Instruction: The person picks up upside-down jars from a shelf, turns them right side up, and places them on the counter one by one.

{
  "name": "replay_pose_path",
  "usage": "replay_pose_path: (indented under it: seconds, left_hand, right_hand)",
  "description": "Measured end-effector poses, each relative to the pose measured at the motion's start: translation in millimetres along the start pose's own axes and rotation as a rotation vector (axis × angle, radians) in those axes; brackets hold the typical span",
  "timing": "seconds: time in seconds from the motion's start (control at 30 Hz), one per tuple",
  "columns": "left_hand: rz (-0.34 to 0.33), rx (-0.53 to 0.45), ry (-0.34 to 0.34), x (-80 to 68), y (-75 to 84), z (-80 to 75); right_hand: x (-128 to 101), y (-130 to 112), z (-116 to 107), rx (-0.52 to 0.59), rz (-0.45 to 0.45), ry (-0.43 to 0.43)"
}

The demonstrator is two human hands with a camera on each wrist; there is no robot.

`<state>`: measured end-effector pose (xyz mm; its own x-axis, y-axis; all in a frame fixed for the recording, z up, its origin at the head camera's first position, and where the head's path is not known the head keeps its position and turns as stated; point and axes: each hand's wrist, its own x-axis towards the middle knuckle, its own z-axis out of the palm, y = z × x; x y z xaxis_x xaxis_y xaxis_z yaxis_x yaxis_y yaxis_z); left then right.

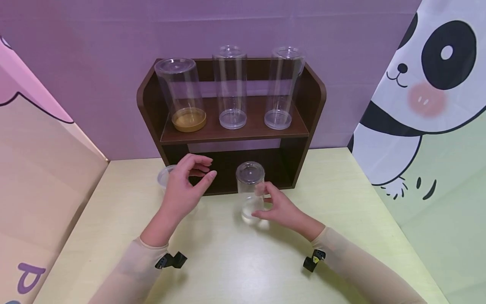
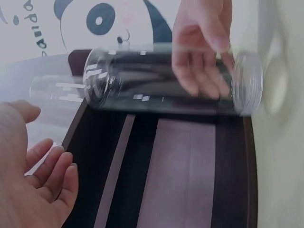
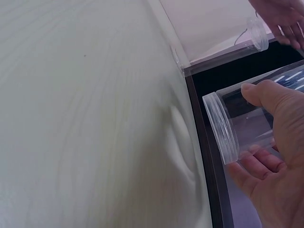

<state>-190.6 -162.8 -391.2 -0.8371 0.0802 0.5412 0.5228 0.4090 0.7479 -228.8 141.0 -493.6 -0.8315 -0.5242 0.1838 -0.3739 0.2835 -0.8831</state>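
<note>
My right hand [image 1: 279,207] grips the side of a clear plastic jar [image 1: 246,190] in front of the shelf's lower opening. This jar stands upright with its clear ridged end [image 3: 221,128] down, close over the table; the right wrist view has the thumb and fingers on either side of it. To its left, my left hand [image 1: 184,183] hovers with loosely bent fingers and nothing in them. Behind that hand, a second clear container [image 1: 163,176] is mostly hidden at the shelf's left front corner.
A dark brown two-tier shelf [image 1: 228,136] stands against the purple backdrop. On its upper tier are a wide clear jar [image 1: 180,88] with a gold lower end and two slimmer clear jars [image 1: 230,84] [image 1: 284,84]. Printed panels flank the pale table [image 1: 228,261].
</note>
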Motion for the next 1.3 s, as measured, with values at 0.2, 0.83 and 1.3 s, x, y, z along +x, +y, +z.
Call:
replay_pose_path:
  seconds: [0.2,0.83,1.3]
  left_hand:
    - [-0.032,-0.002,-0.152,1.0,5.2,20.9]
    - [-0.042,-0.025,-0.258,1.6,3.5,52.9]
    - [-0.048,0.001,-0.257,-0.8,0.3,50.9]
  right_hand:
    - [2,-1,3,-0.008,-0.022,-0.013]
    - [1,-6,9,-0.044,-0.035,-0.063]
    - [-1,-12,4,-0.103,-0.060,-0.085]
